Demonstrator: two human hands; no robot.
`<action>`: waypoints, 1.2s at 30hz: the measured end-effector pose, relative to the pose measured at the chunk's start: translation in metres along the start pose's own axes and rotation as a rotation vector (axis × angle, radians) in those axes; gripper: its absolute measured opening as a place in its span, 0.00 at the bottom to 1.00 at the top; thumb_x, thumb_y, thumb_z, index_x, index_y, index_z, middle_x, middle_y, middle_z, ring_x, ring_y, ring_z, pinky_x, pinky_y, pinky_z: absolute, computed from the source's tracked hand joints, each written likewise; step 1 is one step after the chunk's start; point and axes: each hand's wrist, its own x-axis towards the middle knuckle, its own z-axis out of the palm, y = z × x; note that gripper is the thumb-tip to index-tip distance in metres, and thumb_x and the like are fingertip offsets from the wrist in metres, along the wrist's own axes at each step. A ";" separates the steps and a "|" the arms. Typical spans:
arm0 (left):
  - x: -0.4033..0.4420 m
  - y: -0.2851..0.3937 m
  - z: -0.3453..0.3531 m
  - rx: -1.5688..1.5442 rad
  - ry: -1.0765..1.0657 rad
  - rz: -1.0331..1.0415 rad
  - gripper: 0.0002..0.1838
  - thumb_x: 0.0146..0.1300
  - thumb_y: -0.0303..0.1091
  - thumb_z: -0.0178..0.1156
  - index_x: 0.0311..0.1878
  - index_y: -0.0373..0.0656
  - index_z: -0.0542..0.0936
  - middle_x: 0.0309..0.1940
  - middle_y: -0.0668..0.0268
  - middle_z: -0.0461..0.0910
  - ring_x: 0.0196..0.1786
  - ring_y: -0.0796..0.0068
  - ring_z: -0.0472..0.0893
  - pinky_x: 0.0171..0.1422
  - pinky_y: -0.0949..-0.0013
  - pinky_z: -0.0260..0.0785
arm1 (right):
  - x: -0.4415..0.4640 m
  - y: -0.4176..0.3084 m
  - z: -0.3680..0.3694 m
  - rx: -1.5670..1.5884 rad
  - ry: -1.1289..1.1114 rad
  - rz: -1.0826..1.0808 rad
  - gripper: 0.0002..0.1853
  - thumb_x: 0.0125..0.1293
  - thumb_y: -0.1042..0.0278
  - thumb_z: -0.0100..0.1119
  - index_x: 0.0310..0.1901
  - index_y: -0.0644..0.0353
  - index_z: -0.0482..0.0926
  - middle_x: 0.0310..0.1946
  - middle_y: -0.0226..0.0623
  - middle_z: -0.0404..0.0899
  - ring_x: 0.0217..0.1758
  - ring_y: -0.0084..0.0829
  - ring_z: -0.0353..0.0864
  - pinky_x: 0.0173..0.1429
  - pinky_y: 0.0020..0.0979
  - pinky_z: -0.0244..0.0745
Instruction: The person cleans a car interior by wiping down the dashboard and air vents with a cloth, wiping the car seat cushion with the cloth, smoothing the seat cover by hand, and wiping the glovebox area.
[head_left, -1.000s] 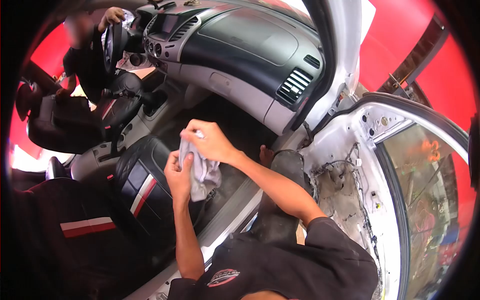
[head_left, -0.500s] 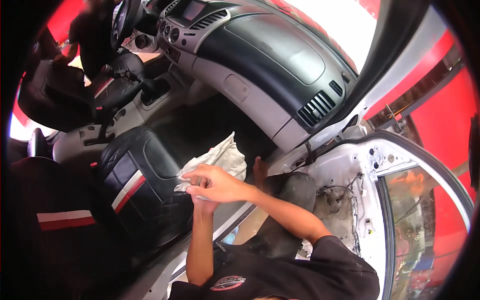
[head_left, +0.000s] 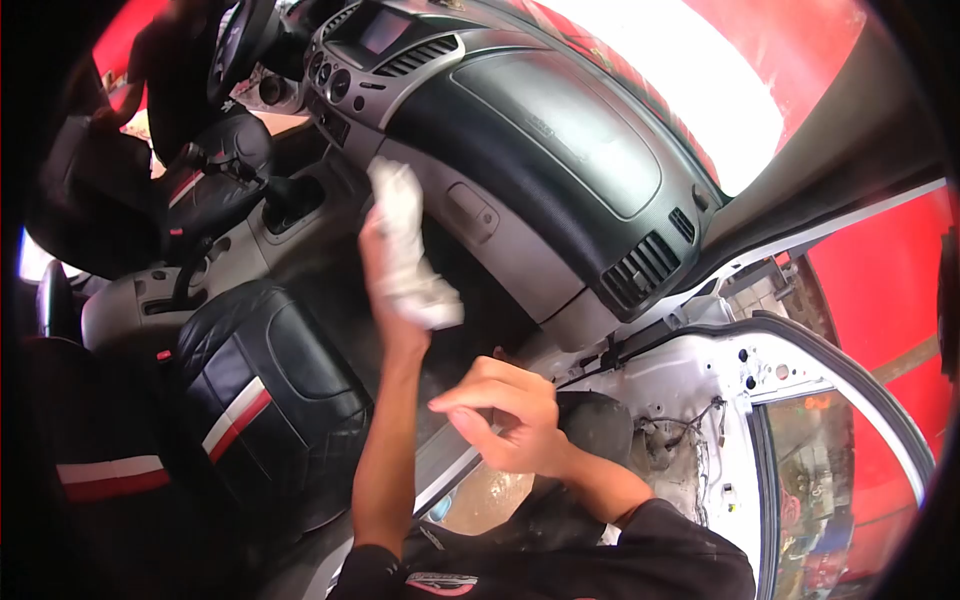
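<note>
My left hand (head_left: 379,280) is wrapped round a whitish cloth (head_left: 402,230), which is crumpled and blurred by motion. It reaches over the dark front footwell, close to the lower dashboard. Bent loosely, my right hand (head_left: 508,415) holds nothing; a gap shows between thumb and index finger. It hovers over the door-sill side of the passenger seat, apart from the cloth. The black glove box panel (head_left: 560,120) and the grey lower dash (head_left: 470,215) lie beyond the left hand.
A black seat (head_left: 300,370) with a red and white stripe is at left. The gear lever (head_left: 285,200) and steering wheel (head_left: 240,50) stand farther off. Another person (head_left: 180,70) is at the driver's side. The stripped white door (head_left: 690,370) stands open at right.
The hands have separated. My left hand has carried the cloth forward toward the dashboard, while my right hand has let go of it and moved right and back.
</note>
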 end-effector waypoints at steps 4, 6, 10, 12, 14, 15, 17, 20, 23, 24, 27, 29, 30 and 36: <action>0.040 -0.035 0.139 0.820 -0.615 0.549 0.39 0.78 0.61 0.45 0.79 0.39 0.65 0.78 0.50 0.66 0.84 0.48 0.55 0.86 0.37 0.37 | 0.001 0.003 -0.018 -0.127 0.089 -0.113 0.09 0.60 0.82 0.65 0.40 0.64 0.89 0.25 0.36 0.82 0.24 0.29 0.77 0.30 0.29 0.70; 0.024 -0.061 0.192 1.085 -0.808 0.831 0.44 0.75 0.69 0.43 0.78 0.40 0.67 0.79 0.53 0.65 0.85 0.52 0.55 0.87 0.39 0.40 | 0.004 0.006 -0.027 -0.195 0.094 -0.090 0.08 0.60 0.82 0.65 0.40 0.64 0.89 0.25 0.36 0.82 0.24 0.29 0.77 0.30 0.29 0.71; 0.045 -0.061 0.230 1.103 -1.091 0.760 0.45 0.73 0.73 0.41 0.81 0.49 0.64 0.82 0.60 0.62 0.86 0.56 0.54 0.87 0.41 0.39 | 0.002 0.019 -0.046 -0.230 0.165 -0.064 0.06 0.62 0.81 0.64 0.39 0.66 0.88 0.25 0.38 0.82 0.23 0.29 0.76 0.30 0.29 0.71; 0.081 -0.059 0.232 1.195 -1.121 0.747 0.45 0.73 0.74 0.40 0.82 0.51 0.63 0.83 0.62 0.60 0.86 0.57 0.54 0.88 0.42 0.39 | 0.002 0.026 -0.057 -0.240 0.198 -0.050 0.05 0.63 0.80 0.64 0.39 0.67 0.87 0.24 0.38 0.81 0.23 0.28 0.75 0.29 0.28 0.68; 0.136 -0.061 0.230 1.372 -1.086 0.722 0.48 0.72 0.77 0.35 0.83 0.51 0.61 0.84 0.65 0.57 0.86 0.59 0.53 0.88 0.42 0.39 | 0.002 0.030 -0.066 -0.296 0.243 -0.029 0.05 0.63 0.80 0.64 0.38 0.67 0.87 0.24 0.38 0.80 0.23 0.28 0.75 0.29 0.27 0.67; 0.166 -0.060 0.228 1.439 -1.042 0.680 0.48 0.72 0.78 0.35 0.83 0.51 0.59 0.84 0.65 0.56 0.86 0.58 0.53 0.88 0.42 0.39 | 0.001 0.031 -0.074 -0.329 0.255 -0.018 0.04 0.64 0.80 0.64 0.38 0.67 0.87 0.24 0.38 0.80 0.23 0.27 0.74 0.29 0.27 0.66; 0.245 -0.073 0.224 1.566 -0.913 0.565 0.52 0.69 0.81 0.36 0.83 0.51 0.59 0.84 0.65 0.56 0.86 0.56 0.53 0.88 0.41 0.39 | -0.002 0.033 -0.084 -0.381 0.306 0.006 0.04 0.66 0.77 0.63 0.38 0.68 0.86 0.24 0.37 0.79 0.23 0.26 0.73 0.30 0.26 0.63; 0.334 -0.063 0.221 1.746 -0.678 0.433 0.53 0.68 0.80 0.38 0.83 0.48 0.60 0.84 0.62 0.58 0.86 0.56 0.54 0.88 0.41 0.32 | -0.008 0.039 -0.099 -0.488 0.409 0.007 0.06 0.69 0.74 0.63 0.38 0.67 0.85 0.25 0.35 0.79 0.25 0.26 0.73 0.32 0.27 0.65; 0.341 -0.077 0.248 1.769 -0.619 0.295 0.46 0.74 0.73 0.37 0.84 0.50 0.58 0.84 0.62 0.57 0.86 0.56 0.53 0.89 0.45 0.33 | -0.006 0.043 -0.115 -0.727 0.470 -0.005 0.07 0.72 0.73 0.61 0.37 0.67 0.84 0.29 0.37 0.80 0.31 0.28 0.75 0.37 0.28 0.68; 0.339 -0.085 0.259 1.742 -0.714 0.322 0.41 0.76 0.68 0.38 0.81 0.50 0.64 0.83 0.60 0.59 0.85 0.55 0.56 0.88 0.45 0.38 | -0.004 0.044 -0.124 -0.803 0.517 -0.006 0.07 0.72 0.73 0.60 0.38 0.68 0.84 0.30 0.38 0.81 0.33 0.29 0.75 0.39 0.29 0.69; 0.305 -0.121 0.287 1.494 -0.945 0.445 0.36 0.78 0.61 0.43 0.73 0.41 0.73 0.74 0.52 0.72 0.78 0.53 0.68 0.85 0.44 0.49 | 0.008 0.048 -0.150 -1.012 0.659 0.016 0.05 0.71 0.77 0.59 0.38 0.68 0.83 0.35 0.40 0.82 0.39 0.32 0.76 0.48 0.31 0.70; 0.258 -0.104 0.285 1.378 -0.973 0.552 0.35 0.78 0.60 0.44 0.73 0.41 0.73 0.71 0.49 0.75 0.78 0.48 0.68 0.85 0.39 0.46 | 0.023 0.051 -0.156 -1.058 0.701 0.026 0.04 0.70 0.78 0.60 0.37 0.65 0.83 0.35 0.37 0.82 0.41 0.33 0.76 0.51 0.33 0.69; 0.251 -0.096 0.284 1.249 -0.871 0.491 0.34 0.77 0.58 0.46 0.73 0.40 0.73 0.70 0.48 0.76 0.77 0.47 0.68 0.84 0.36 0.44 | 0.027 0.063 -0.162 -1.053 0.707 0.010 0.03 0.69 0.78 0.61 0.37 0.63 0.84 0.34 0.35 0.82 0.41 0.34 0.75 0.51 0.34 0.68; 0.249 0.033 0.297 -0.127 -0.126 0.753 0.33 0.77 0.29 0.45 0.82 0.35 0.53 0.82 0.44 0.53 0.84 0.47 0.54 0.87 0.55 0.46 | 0.029 0.091 -0.172 -0.985 0.834 0.050 0.06 0.69 0.78 0.62 0.32 0.64 0.83 0.28 0.33 0.81 0.38 0.32 0.72 0.46 0.33 0.67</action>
